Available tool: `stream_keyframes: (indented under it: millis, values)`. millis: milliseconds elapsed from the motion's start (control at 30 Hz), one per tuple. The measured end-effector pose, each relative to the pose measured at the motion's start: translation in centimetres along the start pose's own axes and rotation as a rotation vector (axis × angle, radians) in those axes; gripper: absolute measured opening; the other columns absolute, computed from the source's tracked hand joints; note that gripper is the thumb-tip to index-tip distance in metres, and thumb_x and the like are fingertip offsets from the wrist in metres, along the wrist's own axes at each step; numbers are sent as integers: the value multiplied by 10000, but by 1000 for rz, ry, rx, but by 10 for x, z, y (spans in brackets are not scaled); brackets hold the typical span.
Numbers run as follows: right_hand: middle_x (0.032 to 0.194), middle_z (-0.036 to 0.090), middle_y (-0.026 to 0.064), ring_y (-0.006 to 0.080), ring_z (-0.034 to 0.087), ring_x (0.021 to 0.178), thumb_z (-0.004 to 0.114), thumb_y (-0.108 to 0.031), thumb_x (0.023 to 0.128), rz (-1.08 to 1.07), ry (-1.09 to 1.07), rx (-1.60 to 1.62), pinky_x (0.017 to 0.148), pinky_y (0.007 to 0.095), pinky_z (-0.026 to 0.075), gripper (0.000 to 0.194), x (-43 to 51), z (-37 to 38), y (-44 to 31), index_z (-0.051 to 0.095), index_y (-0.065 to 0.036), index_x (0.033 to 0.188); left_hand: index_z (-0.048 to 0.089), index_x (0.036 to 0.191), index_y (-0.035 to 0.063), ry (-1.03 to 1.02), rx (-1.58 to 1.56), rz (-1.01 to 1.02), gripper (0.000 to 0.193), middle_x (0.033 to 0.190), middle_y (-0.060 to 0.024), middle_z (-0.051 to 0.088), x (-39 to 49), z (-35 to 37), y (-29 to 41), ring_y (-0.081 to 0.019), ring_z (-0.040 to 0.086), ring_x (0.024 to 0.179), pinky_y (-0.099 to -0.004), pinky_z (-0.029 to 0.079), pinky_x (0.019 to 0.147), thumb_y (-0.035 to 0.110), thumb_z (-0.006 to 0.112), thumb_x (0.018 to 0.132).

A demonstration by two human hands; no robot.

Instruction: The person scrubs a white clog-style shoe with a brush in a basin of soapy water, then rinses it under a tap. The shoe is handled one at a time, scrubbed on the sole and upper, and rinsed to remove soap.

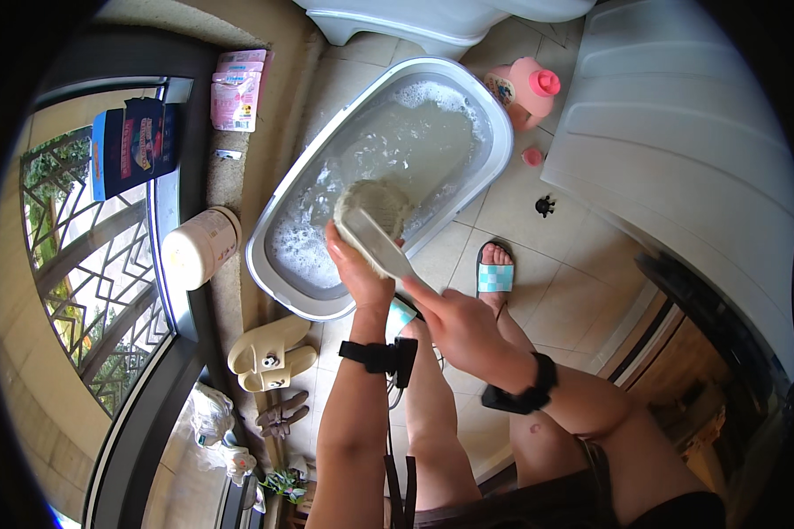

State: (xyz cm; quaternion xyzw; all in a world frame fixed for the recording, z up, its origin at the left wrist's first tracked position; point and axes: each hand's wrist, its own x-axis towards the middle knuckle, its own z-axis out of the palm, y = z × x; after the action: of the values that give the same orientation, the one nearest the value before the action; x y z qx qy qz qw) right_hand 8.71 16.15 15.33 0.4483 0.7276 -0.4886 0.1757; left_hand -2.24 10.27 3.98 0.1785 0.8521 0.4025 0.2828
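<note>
My left hand (360, 271) grips a pale, wet shoe or slipper (377, 205) over the near side of an oval white plastic basin (496, 132). In my right hand (460, 317) is the handle of a white scrubbing brush (380, 244), whose head lies against the pale item. The brush hides part of that item, so its exact kind is hard to tell. Cloudy water (430, 145) with white suds fills the basin.
A pink bottle (532, 92) and its pink cap (532, 156) are right of the basin. On the left ledge stand a white tub (202, 248) and pink packets (237, 99). Beige slides (271, 354) lie below. A white ribbed panel (675, 119) bounds the right side.
</note>
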Motion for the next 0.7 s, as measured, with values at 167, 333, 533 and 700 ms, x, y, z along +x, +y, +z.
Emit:
stream_keyframes:
  millis: [167, 333, 533, 700]
  values:
    - [880, 646, 186, 380, 616, 864, 430, -131, 821, 82, 272, 142, 734, 472, 494, 293, 110, 23, 30, 622, -121, 1042, 261, 1343, 7, 49, 183, 85, 994, 1281, -210, 377, -25, 4, -9, -385, 384, 1191, -434, 320, 1007, 157, 851, 556]
    - [928, 645, 157, 356, 609, 886, 451, -185, 851, 59, 99, 137, 748, 451, 487, 314, 132, 37, 91, 626, -156, 1110, 222, 1296, 35, -57, -155, -100, 885, 1190, -160, 389, -41, -14, -23, -282, 452, 1116, -386, 407, 947, 86, 815, 641]
    - [761, 619, 163, 359, 623, 769, 500, -219, 887, -74, 106, 117, 666, 448, 488, 369, 8, 41, 64, 534, -235, 1254, 180, 1393, 28, -241, -636, -507, 776, 1185, -169, 483, -26, -25, -32, -256, 544, 1028, -329, 492, 831, -15, 660, 785]
    - [694, 605, 154, 363, 623, 639, 494, -138, 849, -22, 35, -57, 562, 472, 491, 392, 23, 14, 21, 518, -226, 1230, 279, 1378, 7, -335, -554, -445, 676, 1211, -155, 500, -23, -24, -35, -228, 534, 1053, -316, 472, 872, -75, 596, 788]
